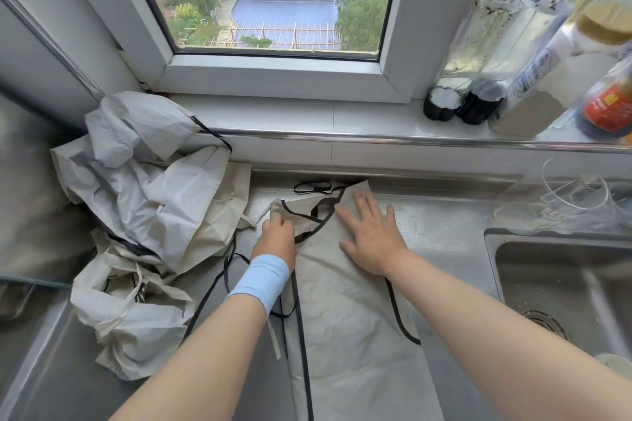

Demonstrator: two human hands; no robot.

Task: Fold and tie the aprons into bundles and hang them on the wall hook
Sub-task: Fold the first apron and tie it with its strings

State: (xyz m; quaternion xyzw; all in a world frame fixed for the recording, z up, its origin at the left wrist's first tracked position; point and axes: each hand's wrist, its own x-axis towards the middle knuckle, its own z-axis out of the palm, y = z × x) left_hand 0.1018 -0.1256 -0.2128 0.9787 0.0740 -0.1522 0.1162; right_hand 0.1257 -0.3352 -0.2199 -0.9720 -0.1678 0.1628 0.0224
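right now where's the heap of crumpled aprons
Head view, left side: the crumpled aprons lie on the counter, just left of the left hand.

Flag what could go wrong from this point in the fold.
1. The loose black tie trailing below the right hand may get trapped inside the fold of the apron that the left hand pinches.
2. Straps lying between the crumpled pile and the left wrist could tangle in.
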